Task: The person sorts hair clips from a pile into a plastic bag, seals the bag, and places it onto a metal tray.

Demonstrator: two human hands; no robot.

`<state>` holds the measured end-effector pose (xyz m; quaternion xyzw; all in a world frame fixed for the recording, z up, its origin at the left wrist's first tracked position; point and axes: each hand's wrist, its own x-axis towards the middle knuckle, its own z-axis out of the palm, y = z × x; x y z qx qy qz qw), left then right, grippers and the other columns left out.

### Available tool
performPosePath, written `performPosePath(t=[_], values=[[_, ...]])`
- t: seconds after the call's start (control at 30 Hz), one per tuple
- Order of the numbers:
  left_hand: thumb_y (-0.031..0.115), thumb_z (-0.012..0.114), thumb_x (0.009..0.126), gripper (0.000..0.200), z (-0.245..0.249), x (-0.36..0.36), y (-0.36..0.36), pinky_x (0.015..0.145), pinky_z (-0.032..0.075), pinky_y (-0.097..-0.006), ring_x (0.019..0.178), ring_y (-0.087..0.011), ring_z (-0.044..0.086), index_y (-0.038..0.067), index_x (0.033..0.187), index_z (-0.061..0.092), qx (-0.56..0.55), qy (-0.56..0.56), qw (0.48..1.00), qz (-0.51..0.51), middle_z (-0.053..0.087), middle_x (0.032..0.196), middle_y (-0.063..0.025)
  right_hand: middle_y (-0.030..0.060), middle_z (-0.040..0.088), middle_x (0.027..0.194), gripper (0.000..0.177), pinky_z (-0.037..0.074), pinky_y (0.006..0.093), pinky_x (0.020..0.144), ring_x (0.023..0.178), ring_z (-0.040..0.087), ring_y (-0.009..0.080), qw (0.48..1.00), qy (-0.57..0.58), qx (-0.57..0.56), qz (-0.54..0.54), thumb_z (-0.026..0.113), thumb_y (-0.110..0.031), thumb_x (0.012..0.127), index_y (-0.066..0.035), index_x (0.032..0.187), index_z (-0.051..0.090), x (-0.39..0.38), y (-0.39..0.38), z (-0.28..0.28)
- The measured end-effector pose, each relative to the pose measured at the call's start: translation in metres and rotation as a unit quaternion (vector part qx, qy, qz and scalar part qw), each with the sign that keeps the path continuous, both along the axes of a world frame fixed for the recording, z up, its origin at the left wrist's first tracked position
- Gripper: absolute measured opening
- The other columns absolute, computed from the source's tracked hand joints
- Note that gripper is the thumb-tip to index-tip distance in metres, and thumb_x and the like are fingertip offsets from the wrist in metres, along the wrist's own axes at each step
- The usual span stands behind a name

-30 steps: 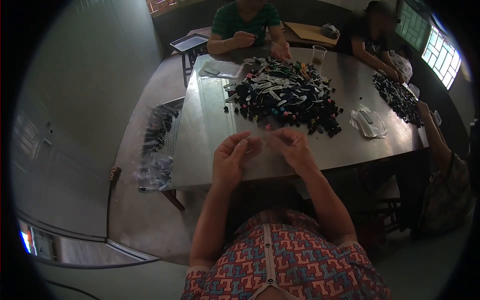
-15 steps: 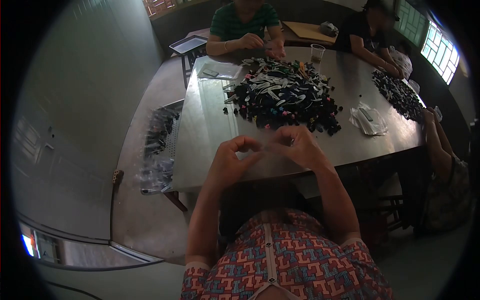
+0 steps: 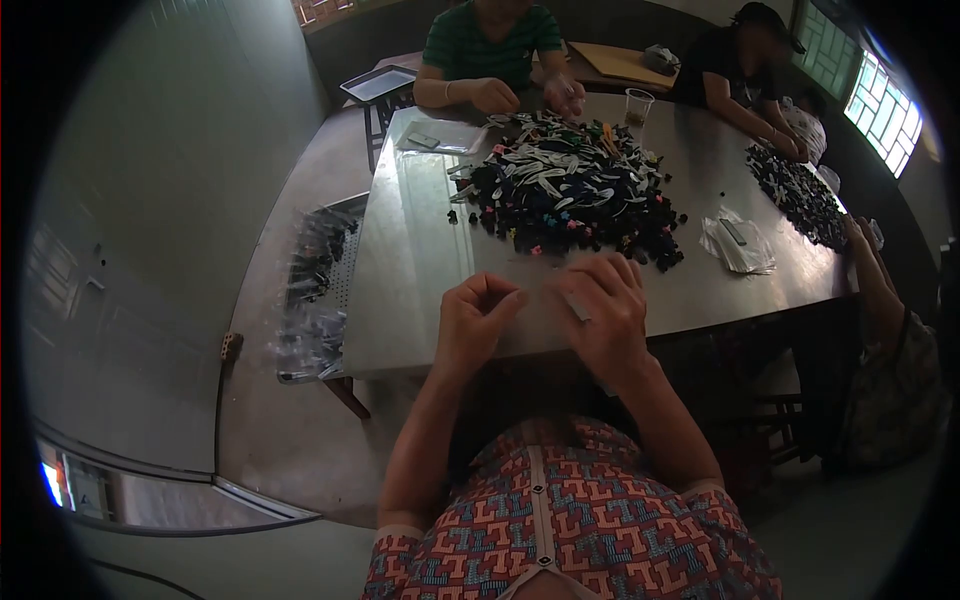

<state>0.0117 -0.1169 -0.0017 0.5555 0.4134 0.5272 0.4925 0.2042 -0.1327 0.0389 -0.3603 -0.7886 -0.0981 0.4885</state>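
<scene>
Two hands hovered over the near edge of the desk [image 3: 420, 250], close together. The left hand [image 3: 475, 322] was curled tight, thumb and forefinger pinched at the tips on a faint clear film [image 3: 548, 298] that ran across to the right hand [image 3: 605, 318]. The right hand sat palm down, fingers bent and a little spread over the film's other end. Whether it really gripped the film, I could not tell. The film lay between the two hands, just above the desk edge, too faint to make out further.

Just beyond the fingers spread a big pile [image 3: 570, 190] of small black, white and coloured parts, with a few pink ones nearest the hands. A second pile [image 3: 795, 195] of dark parts lay well apart at the desk's right side, and some clear bags [image 3: 738, 245] sat between the two piles. A cup [image 3: 637, 105] stood at the far edge.

Across the desk a person in green stripes [image 3: 485, 45] had both hands at the big pile. A person in black [image 3: 735, 65] reached toward the second pile. Left of the desk, lower down, a basket [image 3: 345, 215] held more dark parts.
</scene>
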Motion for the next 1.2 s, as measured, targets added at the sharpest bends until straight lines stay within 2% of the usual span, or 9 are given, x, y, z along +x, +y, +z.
performPosePath(t=[0.2, 0.43, 0.63, 0.73, 0.87, 0.9, 1.07, 1.13, 1.2], values=[[0.005, 0.074, 0.09, 0.007, 0.0, 0.003, -0.003, 0.068, 0.047, -0.0196, 0.075, -0.004, 0.06, 0.0, 0.092, 0.07, 0.023, 0.016, 1.0, 0.01, 0.071, 0.084, -0.0013, 0.0025, 0.065, 0.1, 0.03, 0.043, 0.0376, 0.084, 0.095, 0.059, 0.0245, 0.998, -0.014, -0.027, -0.061, 0.081, -0.012, 0.074, -0.01, 0.103, 0.072, -0.013, -0.004, 0.001], [0.004, 0.073, 0.09, 0.008, -0.008, 0.004, -0.002, 0.07, 0.049, -0.0202, 0.079, -0.0043, 0.062, 0.0, 0.095, 0.069, 0.048, 0.029, 0.998, 0.004, 0.071, 0.086, -0.0009, 0.0034, 0.065, 0.098, 0.022, 0.043, 0.0395, 0.085, 0.095, 0.058, 0.0269, 0.993, 0.001, -0.113, -0.017, 0.079, -0.011, 0.076, -0.011, 0.096, 0.069, -0.006, -0.002, -0.002], [0.003, 0.074, 0.087, 0.015, 0.006, -0.003, -0.007, 0.077, 0.053, -0.0252, 0.083, -0.01, 0.067, 0.0, 0.101, 0.069, 0.106, 0.095, 0.989, -0.037, 0.072, 0.089, -0.0027, 0.0039, 0.066, 0.082, 0.014, 0.043, 0.0397, 0.084, 0.086, 0.06, 0.0264, 0.989, -0.049, -0.135, -0.03, 0.074, -0.011, 0.081, -0.011, 0.089, 0.063, -0.003, -0.012, 0.016], [0.003, 0.074, 0.086, 0.02, 0.017, -0.018, -0.008, 0.08, 0.054, -0.0276, 0.086, -0.0109, 0.068, 0.0, 0.106, 0.069, 0.085, 0.169, 0.978, -0.093, 0.073, 0.092, -0.0034, 0.0046, 0.066, 0.078, 0.011, 0.045, 0.0398, 0.078, 0.076, 0.062, 0.0272, 0.994, -0.03, -0.102, -0.005, 0.072, -0.01, 0.084, -0.011, 0.09, 0.062, -0.006, -0.015, 0.018], [0.005, 0.074, 0.087, 0.024, 0.025, -0.019, -0.012, 0.08, 0.054, -0.0286, 0.09, -0.0092, 0.067, 0.002, 0.11, 0.069, 0.092, 0.24, 0.963, -0.082, 0.074, 0.096, -0.0038, 0.0074, 0.068, 0.083, 0.013, 0.05, 0.0419, 0.068, 0.075, 0.067, 0.0313, 0.974, 0.011, -0.219, 0.061, 0.069, -0.011, 0.088, -0.01, 0.099, 0.064, -0.012, -0.027, 0.021], [0.006, 0.075, 0.086, 0.025, 0.025, -0.017, -0.013, 0.08, 0.054, -0.0291, 0.089, -0.0114, 0.068, 0.002, 0.11, 0.07, 0.101, 0.253, 0.959, -0.077, 0.074, 0.098, -0.0055, 0.0083, 0.068, 0.083, 0.014, 0.052, 0.0425, 0.066, 0.076, 0.068, 0.0324, 0.959, 0.028, -0.267, 0.087, 0.068, -0.011, 0.089, -0.01, 0.102, 0.064, -0.013, -0.028, 0.022], [0.009, 0.078, 0.082, 0.037, 0.027, -0.018, -0.018, 0.082, 0.055, -0.034, 0.092, -0.024, 0.071, 0.005, 0.117, 0.068, 0.181, 0.358, 0.914, -0.057, 0.073, 0.106, -0.0115, 0.0096, 0.068, 0.086, 0.018, 0.053, 0.0434, 0.067, 0.077, 0.068, 0.0334, 0.966, -0.047, -0.233, 0.098, 0.066, -0.012, 0.091, -0.01, 0.108, 0.063, -0.006, -0.024, 0.014], [0.012, 0.08, 0.078, 0.055, 0.041, -0.022, -0.024, 0.09, 0.054, -0.0384, 0.105, -0.032, 0.069, 0.007, 0.129, 0.062, 0.207, 0.438, 0.874, -0.028, 0.07, 0.118, -0.0155, 0.0098, 0.068, 0.087, 0.016, 0.053, 0.0439, 0.066, 0.076, 0.068, 0.0335, 0.966, -0.036, -0.231, 0.111, 0.065, -0.012, 0.091, -0.01, 0.106, 0.062, -0.007, -0.025, 0.012], [0.013, 0.08, 0.077, 0.065, 0.05, -0.028, -0.021, 0.093, 0.053, -0.0396, 0.111, -0.0326, 0.066, 0.009, 0.136, 0.056, 0.215, 0.423, 0.878, -0.06, 0.068, 0.122, -0.0161, 0.011, 0.069, 0.087, 0.011, 0.052, 0.0444, 0.064, 0.074, 0.068, 0.0345, 0.965, -0.052, -0.232, 0.108, 0.063, -0.012, 0.092, -0.009, 0.102, 0.06, -0.009, -0.026, 0.011]])
